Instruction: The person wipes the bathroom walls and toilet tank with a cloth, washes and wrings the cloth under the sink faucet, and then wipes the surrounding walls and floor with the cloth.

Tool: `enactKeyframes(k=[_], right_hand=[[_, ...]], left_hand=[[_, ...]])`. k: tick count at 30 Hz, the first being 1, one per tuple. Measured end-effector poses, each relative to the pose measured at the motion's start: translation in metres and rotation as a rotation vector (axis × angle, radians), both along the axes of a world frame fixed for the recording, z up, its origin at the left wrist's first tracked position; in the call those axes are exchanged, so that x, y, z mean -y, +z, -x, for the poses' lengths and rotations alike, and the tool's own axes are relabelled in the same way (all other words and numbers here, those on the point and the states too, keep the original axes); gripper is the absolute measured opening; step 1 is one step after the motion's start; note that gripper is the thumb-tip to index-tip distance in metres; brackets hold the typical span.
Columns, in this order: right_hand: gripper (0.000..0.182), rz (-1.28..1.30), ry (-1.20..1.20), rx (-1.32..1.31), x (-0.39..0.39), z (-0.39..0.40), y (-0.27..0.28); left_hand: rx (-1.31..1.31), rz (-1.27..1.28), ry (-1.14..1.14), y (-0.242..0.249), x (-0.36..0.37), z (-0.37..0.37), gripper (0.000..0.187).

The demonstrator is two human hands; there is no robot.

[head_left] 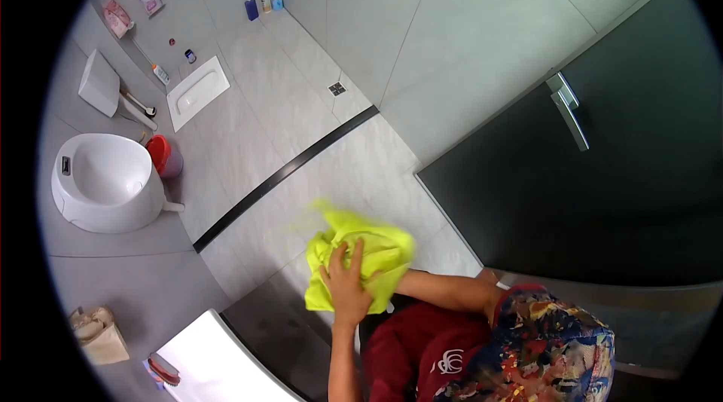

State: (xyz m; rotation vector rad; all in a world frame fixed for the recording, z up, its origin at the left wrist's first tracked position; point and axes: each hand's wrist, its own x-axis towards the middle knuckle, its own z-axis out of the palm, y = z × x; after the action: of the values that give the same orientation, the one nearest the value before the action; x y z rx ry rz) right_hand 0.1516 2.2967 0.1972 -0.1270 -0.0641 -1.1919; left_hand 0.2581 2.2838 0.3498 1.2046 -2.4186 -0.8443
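Note:
A crumpled bright yellow-green cloth [392, 247] is held up in front of my body, its upper left edge blurred by motion. My left hand [348, 289] presses on the near side of it, with fingers curled into the fabric. From the right, my right forearm [444, 289] reaches in behind the cloth. Folds hide most of my right hand [376, 276], which supports the cloth from within or beneath; its fingers are barely visible.
A dark door with a lever handle [570, 112] stands at right. A black floor strip [286, 168] crosses the tiles. A white basin [109, 180], a red bucket [167, 157], a squat pan [197, 93] and bottles [265, 1] are farther off. A white surface [218, 364] lies lower left.

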Motion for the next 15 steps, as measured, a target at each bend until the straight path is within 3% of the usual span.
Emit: enactKeyframes(k=[1,2,5,6,8,9,13,15], right_hand=[[0.045,-0.111,-0.165,-0.333,-0.015,0.007,-0.013],[0.045,-0.161,-0.158,-0.290,-0.025,0.017,-0.022],[0.044,-0.312,-0.141,-0.165,-0.047,0.043,-0.038],[0.044,-0.365,-0.139,-0.118,-0.047,0.055,-0.029],[0.040,-0.189,-0.174,-0.103,-0.040,0.073,0.044],[0.038,-0.132,-0.207,-0.143,-0.034,0.085,0.063],[0.039,-0.178,-0.406,-0.343,0.005,0.169,0.084],[0.041,-0.251,-0.487,-0.450,0.031,0.224,0.087]], left_hand=[[-0.014,0.041,-0.029,-0.007,-0.005,0.008,0.065],[-0.027,0.084,-0.060,-0.017,-0.012,0.015,0.066],[-0.494,-0.109,0.021,-0.041,-0.032,0.026,0.063],[-0.524,-0.062,0.033,-0.039,-0.030,0.028,0.061],[-0.589,0.041,0.047,-0.035,-0.022,0.037,0.058],[-0.571,0.153,0.060,-0.026,-0.013,0.044,0.052],[-0.608,-0.062,0.065,-0.041,0.039,0.069,0.042],[-0.397,-0.212,0.027,-0.075,0.068,0.069,0.040]])
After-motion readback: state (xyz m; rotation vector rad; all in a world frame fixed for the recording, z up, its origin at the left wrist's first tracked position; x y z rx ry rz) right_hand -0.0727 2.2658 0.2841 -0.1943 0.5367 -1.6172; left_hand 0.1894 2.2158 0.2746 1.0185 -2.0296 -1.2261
